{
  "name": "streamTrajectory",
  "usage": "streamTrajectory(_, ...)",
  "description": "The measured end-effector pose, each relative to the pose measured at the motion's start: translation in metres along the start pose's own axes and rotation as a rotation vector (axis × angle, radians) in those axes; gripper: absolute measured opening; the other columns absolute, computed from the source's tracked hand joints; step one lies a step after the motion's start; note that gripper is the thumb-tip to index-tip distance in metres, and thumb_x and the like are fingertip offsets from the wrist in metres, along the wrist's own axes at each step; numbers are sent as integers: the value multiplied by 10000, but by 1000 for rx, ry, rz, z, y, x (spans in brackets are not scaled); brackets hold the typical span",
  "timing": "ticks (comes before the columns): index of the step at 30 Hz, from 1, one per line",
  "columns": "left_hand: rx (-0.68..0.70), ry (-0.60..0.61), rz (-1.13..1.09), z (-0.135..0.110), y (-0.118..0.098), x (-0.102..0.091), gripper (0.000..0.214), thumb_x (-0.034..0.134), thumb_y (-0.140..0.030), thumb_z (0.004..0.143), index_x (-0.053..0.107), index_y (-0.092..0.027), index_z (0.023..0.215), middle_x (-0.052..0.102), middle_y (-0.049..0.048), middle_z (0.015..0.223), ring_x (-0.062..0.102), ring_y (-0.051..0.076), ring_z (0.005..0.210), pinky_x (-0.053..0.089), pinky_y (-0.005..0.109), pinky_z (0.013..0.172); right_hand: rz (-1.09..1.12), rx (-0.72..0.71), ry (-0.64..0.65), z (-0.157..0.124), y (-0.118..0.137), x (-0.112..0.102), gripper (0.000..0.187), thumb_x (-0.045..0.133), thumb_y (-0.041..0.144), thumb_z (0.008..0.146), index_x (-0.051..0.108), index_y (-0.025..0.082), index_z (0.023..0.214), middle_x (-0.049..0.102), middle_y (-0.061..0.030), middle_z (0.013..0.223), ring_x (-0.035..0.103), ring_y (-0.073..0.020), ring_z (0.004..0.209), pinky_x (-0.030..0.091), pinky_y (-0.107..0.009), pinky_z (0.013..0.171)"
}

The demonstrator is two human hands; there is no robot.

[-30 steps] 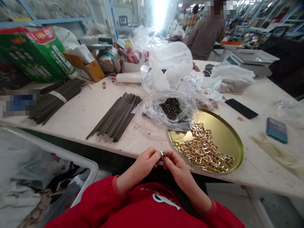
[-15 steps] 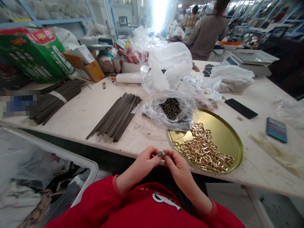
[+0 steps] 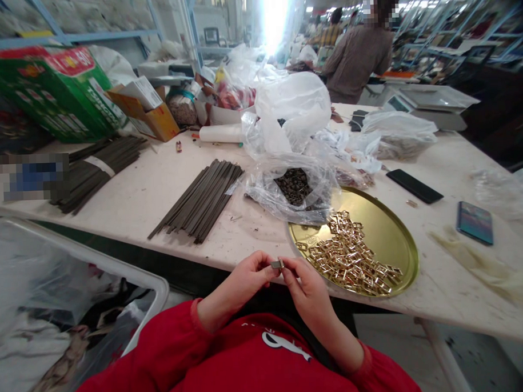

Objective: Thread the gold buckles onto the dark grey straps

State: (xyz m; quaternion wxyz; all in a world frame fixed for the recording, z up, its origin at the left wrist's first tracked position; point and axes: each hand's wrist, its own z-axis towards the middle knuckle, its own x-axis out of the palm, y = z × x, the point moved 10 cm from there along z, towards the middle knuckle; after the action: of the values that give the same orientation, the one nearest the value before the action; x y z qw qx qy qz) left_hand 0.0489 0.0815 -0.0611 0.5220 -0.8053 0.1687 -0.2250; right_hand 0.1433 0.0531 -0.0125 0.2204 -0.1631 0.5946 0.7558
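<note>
Both of my hands meet at the table's front edge, in front of my red top. My left hand [image 3: 252, 274] pinches a short dark grey-brown strap piece [image 3: 275, 265]. A small gold buckle [image 3: 281, 264] sits at the strap's right end, pinched between the thumb and fingers of my right hand [image 3: 306, 281]. Whether the strap passes through the buckle is too small to tell. Right of my hands, a round gold tray [image 3: 389, 226] bears a heap of gold buckles [image 3: 353, 258]. Behind it, a clear plastic bag [image 3: 261, 187] holds small dark pieces [image 3: 294, 186].
Dark strips lie in a pile [image 3: 199, 201] and a banded bundle [image 3: 100, 170] on the left. Two phones, one black [image 3: 414, 186] and one blue [image 3: 474, 223], rest at the right. A white bin [image 3: 162, 291] stands below left. Across the table is a person [image 3: 357, 61].
My fingers have shifted slightly around the strap and buckle, and the buckle has turned a little. The person across the table has moved slightly. The things on the table stay put.
</note>
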Motion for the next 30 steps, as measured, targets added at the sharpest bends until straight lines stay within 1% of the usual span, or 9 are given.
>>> streamTrajectory(4,-1,-5,-31,-1,-1,-1,311,597,-424,749,464,-145,780,471,-60,644,374,42,519,273,184,490,-41,-80,-13,0,9,-2,243,424,196,872,581,206,1057,584,-71,886,565,-178,823,470,-312,743)
streamTrajectory(8,-10,29,-90,-2,-1,2,317,639,-386,725,467,-147,844,524,-40,713,428,48,565,308,180,531,-76,-71,-37,0,8,-6,261,429,206,870,604,209,1063,583,-82,892,565,-193,838,473,-333,750)
streamTrajectory(13,-12,16,-75,-1,-2,0,322,622,-411,729,471,-145,828,523,-41,684,430,54,555,312,182,520,-15,-75,13,1,15,-4,270,430,210,861,598,192,1072,579,-88,916,560,-194,860,470,-330,765)
streamTrajectory(16,72,-56,68,2,-7,-8,282,627,-383,717,500,-143,793,548,-20,720,483,92,646,372,207,593,34,-44,14,3,16,-6,255,431,234,862,607,198,1043,584,-88,943,561,-195,879,468,-327,770)
streamTrajectory(19,164,-133,262,2,-12,-15,196,600,-323,731,531,-149,790,566,-9,743,508,118,699,406,238,659,40,-21,-23,6,13,-9,226,443,240,863,645,206,958,607,-73,890,577,-189,845,469,-316,748)
streamTrajectory(21,199,-157,323,1,-16,-17,159,579,-284,740,536,-153,819,585,2,775,532,132,736,421,256,699,37,-9,-40,7,9,-10,213,451,234,860,652,213,924,623,-61,865,586,-186,827,468,-316,745)
streamTrajectory(24,199,-123,351,-4,-23,-13,160,533,-232,757,552,-147,891,619,30,862,560,153,814,429,281,769,40,28,-70,5,2,-12,186,471,232,852,626,219,954,642,-53,885,592,-179,812,468,-315,742)
streamTrajectory(27,169,-28,369,-9,-30,-2,214,461,-177,776,575,-140,953,642,45,928,571,160,864,428,287,809,64,68,-55,4,-2,-10,185,517,242,827,596,222,993,649,-38,868,593,-168,761,473,-304,709)
streamTrajectory(30,183,-2,385,-12,-36,2,245,441,-157,776,580,-151,977,649,40,959,575,157,880,433,281,816,123,42,-13,5,5,-6,116,532,239,811,599,214,901,633,-20,779,581,-156,695,470,-282,647)
